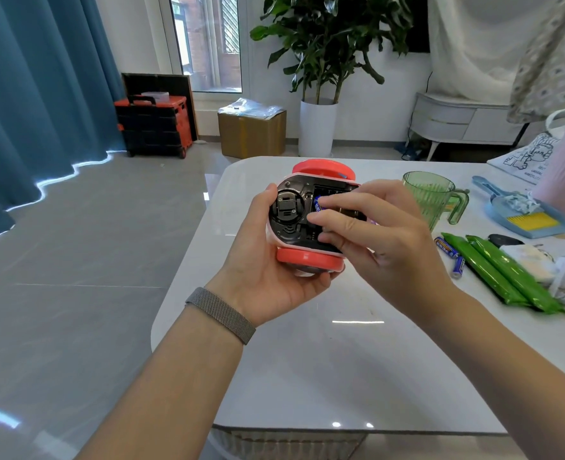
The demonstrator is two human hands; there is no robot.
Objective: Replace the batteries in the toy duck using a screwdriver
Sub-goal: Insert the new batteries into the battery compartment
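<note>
Your left hand (276,267) cups the toy duck (302,220) from below, its grip wrapped around the body, holding it upside down above the white counter (341,360) so the black underside faces you. Your right hand (384,234) reaches in from 3 o'clock, its fingertips (317,220) pinching a blue battery (317,204) that sits in the open compartment. Two more loose batteries (450,254) lie on the counter at 3 o'clock of the duck, just beside two green packets (503,277). A green cup (434,197) stands at 2 o'clock.
</note>
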